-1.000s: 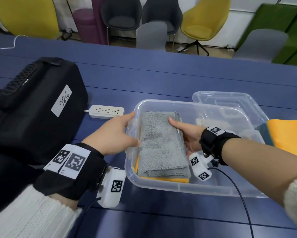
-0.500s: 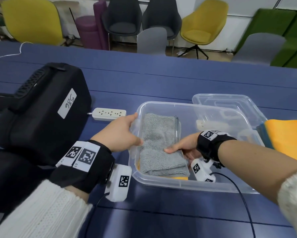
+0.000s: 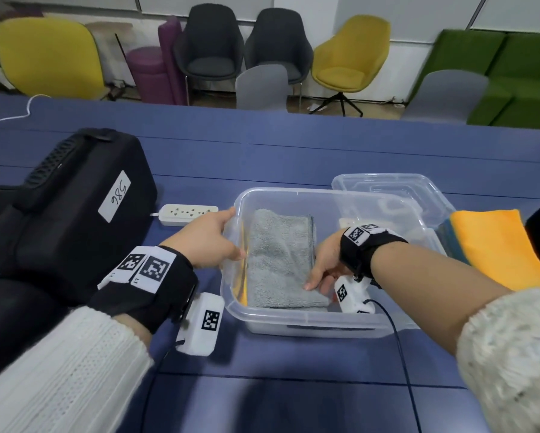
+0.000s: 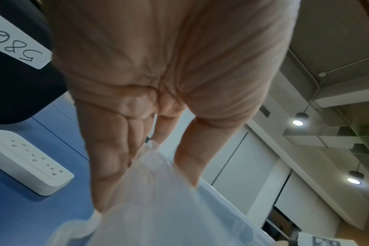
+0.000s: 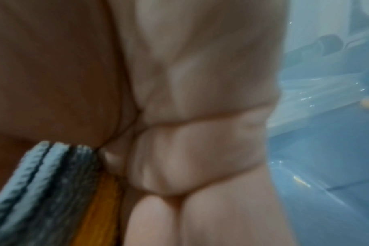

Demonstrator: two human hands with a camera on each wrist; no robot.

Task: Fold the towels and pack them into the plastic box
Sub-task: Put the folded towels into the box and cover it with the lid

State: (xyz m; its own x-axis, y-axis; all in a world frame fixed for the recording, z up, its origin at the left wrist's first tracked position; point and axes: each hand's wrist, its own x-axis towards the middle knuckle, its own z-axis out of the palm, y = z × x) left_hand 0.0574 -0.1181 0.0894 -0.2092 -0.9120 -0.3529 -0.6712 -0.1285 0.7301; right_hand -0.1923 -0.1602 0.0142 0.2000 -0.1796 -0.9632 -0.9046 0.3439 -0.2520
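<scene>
A clear plastic box (image 3: pixel 325 320) stands on the blue table in front of me. Inside it lies a folded grey towel (image 3: pixel 278 254) on a yellow towel (image 3: pixel 241 281), of which only a sliver shows. My left hand (image 3: pixel 206 239) pinches the box's left wall, thumb (image 4: pixel 190 158) over the rim and fingers outside. My right hand (image 3: pixel 322 270) is inside the box at the grey towel's near right corner, thumb on top and fingers curled at the edge. The right wrist view shows the grey towel's layers (image 5: pixel 42 191) and the yellow towel (image 5: pixel 103 216) against those fingers.
The clear lid (image 3: pixel 387 185) lies behind the box on the right. An orange towel (image 3: pixel 496 245) lies on other cloths at the right. A white power strip (image 3: pixel 189 214) and a black case (image 3: pixel 68 214) sit left of the box. Chairs stand beyond the table.
My right hand has slid towards me along the grey towel's right edge, from its far end to its near corner. My left hand has stayed on the box's left wall.
</scene>
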